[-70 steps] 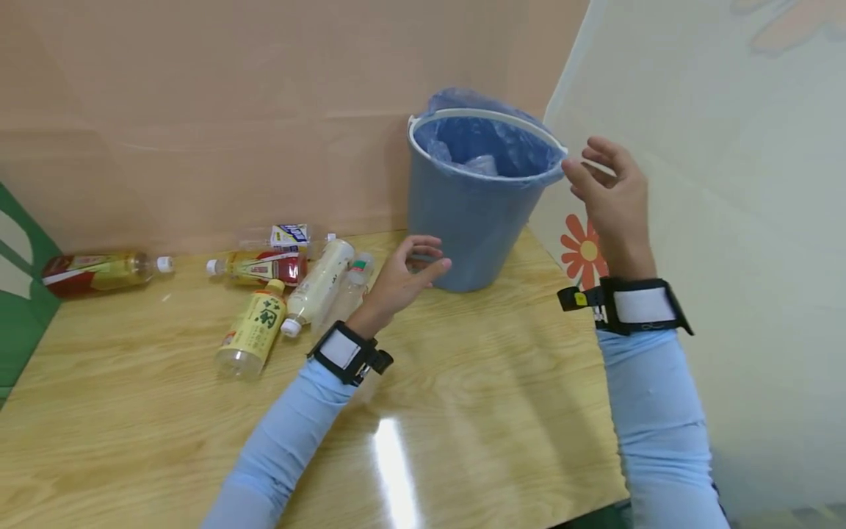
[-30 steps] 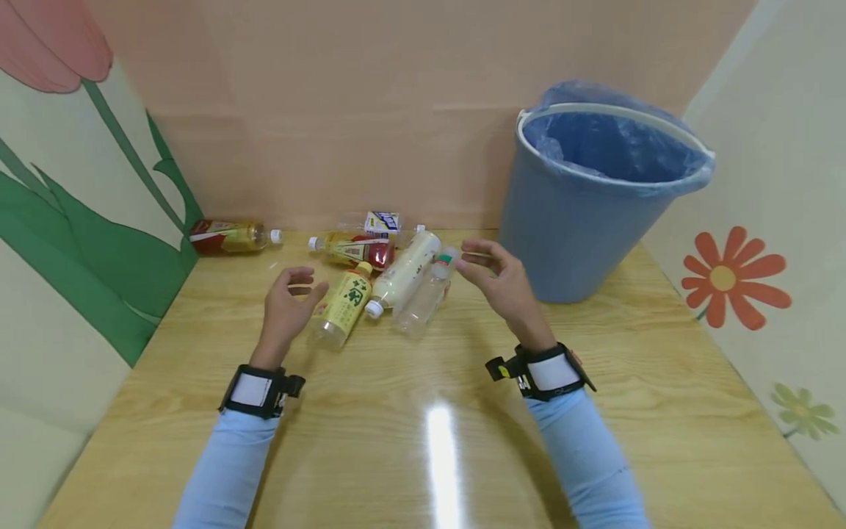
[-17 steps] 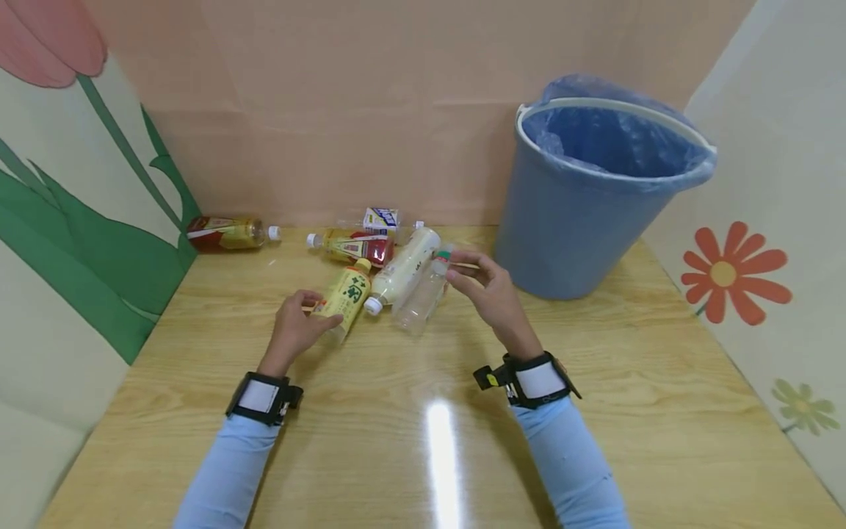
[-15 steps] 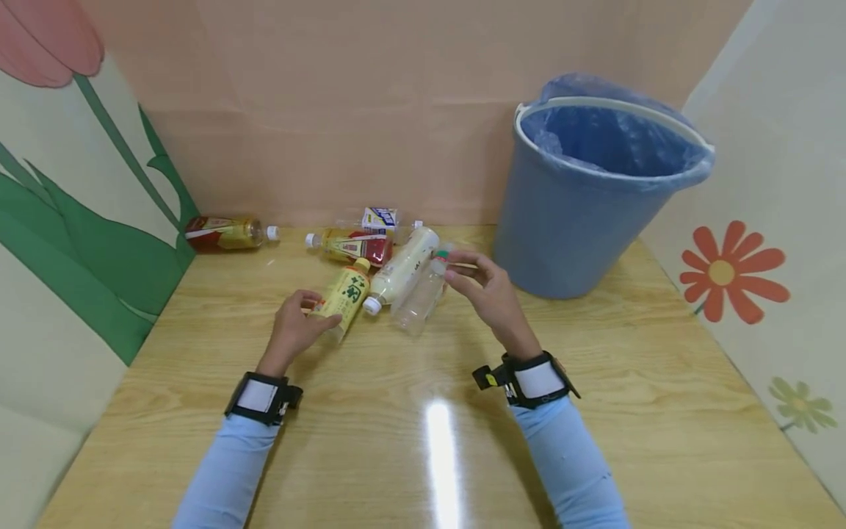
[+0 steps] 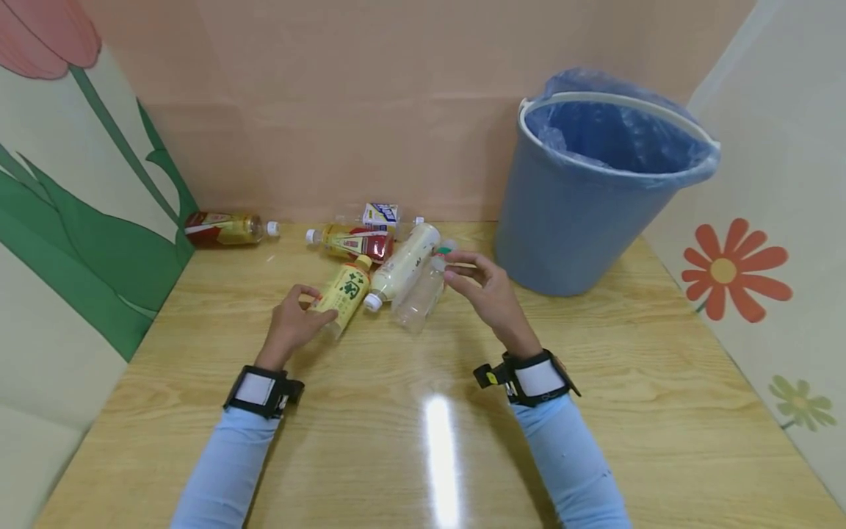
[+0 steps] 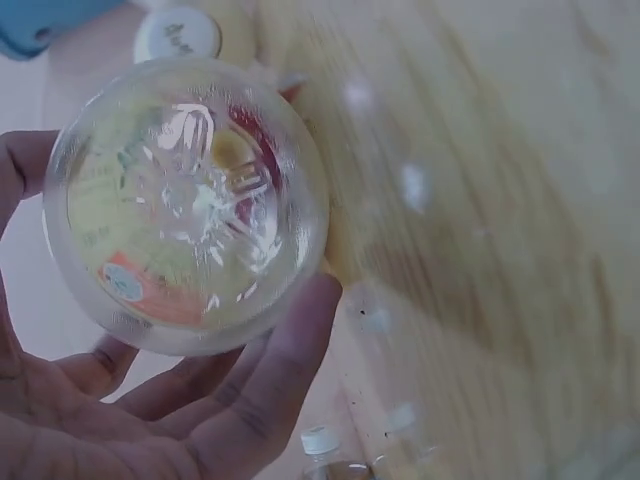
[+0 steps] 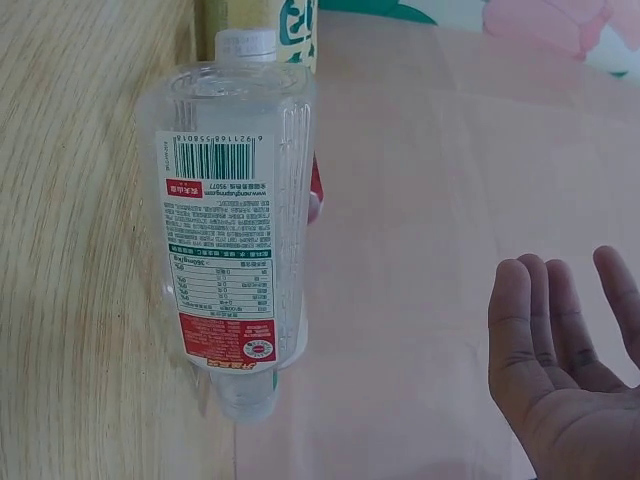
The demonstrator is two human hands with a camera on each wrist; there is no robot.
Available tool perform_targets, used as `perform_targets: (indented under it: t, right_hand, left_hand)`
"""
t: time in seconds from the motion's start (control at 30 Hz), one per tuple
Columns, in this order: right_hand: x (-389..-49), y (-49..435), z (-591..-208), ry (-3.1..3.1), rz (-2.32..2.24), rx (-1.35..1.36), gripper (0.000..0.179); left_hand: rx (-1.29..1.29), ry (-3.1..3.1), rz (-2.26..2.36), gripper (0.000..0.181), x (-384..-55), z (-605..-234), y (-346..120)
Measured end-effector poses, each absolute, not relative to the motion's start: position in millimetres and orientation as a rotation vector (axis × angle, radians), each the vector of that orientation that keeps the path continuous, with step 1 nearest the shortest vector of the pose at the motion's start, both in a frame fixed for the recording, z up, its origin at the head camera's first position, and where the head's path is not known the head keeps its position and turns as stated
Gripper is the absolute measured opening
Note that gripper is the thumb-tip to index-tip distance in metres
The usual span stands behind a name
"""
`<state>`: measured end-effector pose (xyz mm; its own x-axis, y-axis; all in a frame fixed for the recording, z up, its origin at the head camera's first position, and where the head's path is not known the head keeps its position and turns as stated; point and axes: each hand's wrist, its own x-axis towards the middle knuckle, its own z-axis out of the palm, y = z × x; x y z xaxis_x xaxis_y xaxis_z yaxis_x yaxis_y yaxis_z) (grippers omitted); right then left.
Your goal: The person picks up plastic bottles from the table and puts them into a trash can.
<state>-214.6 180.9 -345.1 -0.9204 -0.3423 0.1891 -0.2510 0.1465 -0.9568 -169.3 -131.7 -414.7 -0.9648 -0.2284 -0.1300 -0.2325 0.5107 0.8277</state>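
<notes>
Gripping: L hand (image 5: 294,321) round yellow-label btl (image 5: 346,289); R hand (image 5: 492,295) loose, empty, nr clear btl (image 5: 419,297).

Yellow-label bottle (image 5: 346,292): yellow cap on, dark green characters on label, clear base. On its side, cap end pointing away and slightly right; can't tell if its full length touches the desk (image 5: 370,441). Clear bottle (image 5: 418,297): right of it, on its side, neck away and right, white label with barcode, red patches.
</notes>
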Motion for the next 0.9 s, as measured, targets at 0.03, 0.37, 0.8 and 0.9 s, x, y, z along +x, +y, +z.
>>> perform_targets:
  t: [0.03, 0.37, 0.8, 0.9]
  right_hand:
    - [-215, 181, -345, 2.321, -1.909, -0.599, 0.049]
    - [-217, 184, -345, 2.315, -1.913, -0.592, 0.048]
    - [-217, 183, -345, 2.317, -1.885, -0.617, 0.05]
    - [-216, 183, -346, 2.314, -1.803, -0.623, 0.049]
  left_hand:
    - [-0.418, 2.732, 1.487, 0.054, -169, -414, -132]
    - [-0.295, 2.782, 1.572, 0.053, -162, -385, -144]
    - [0.441, 2.805, 1.512, 0.052, -142, -355, -136]
    - [0.597, 2.772, 1.488, 0.051, -141, -355, -135]
